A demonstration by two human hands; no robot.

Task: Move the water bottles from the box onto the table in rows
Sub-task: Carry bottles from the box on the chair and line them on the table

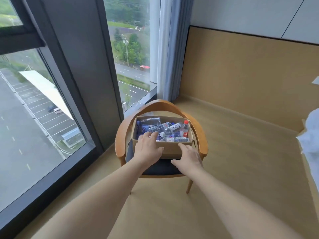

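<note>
An open cardboard box (170, 149) stands on the dark seat of a wooden armchair (120, 135). Several water bottles lie jumbled inside it, among them clear ones with blue labels (158, 127) and a red-capped bottle (185, 129) upright at the right side. My left hand (147, 149) reaches over the box's near left rim, its fingers spread above the bottles and holding nothing. My right hand (189, 156) hovers with relaxed fingers at the box's near right wall, and I cannot tell whether it touches the cardboard.
A floor-to-ceiling window (51, 100) runs along the left, with a grey curtain (170, 49) in the corner behind the chair. Wood panelling (250, 75) covers the lower wall on the right. Something white (310, 131) shows at the right edge.
</note>
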